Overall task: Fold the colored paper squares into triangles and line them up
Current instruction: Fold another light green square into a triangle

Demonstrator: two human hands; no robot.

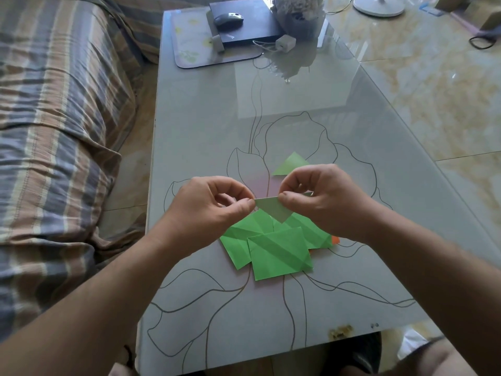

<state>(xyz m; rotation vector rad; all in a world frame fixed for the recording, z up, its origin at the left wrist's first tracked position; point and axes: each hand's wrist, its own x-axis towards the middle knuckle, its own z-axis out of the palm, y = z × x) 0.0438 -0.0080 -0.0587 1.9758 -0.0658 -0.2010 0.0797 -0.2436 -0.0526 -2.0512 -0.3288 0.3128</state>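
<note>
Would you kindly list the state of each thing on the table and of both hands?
left hand: pinches the left end of the folded paper.
right hand: pinches the right end of the same paper.
folded paper: folded into a triangle, held above the table.
green triangle: folded, lying flat beyond the hands.
green squares: unfolded, creased, overlapping in a pile.
orange paper: mostly hidden under the pile.
mouse: resting on a dark box.

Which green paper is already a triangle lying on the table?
The light green triangle lying alone beyond the right hand. The pile of green squares near you is still unfolded, only creased.
</note>
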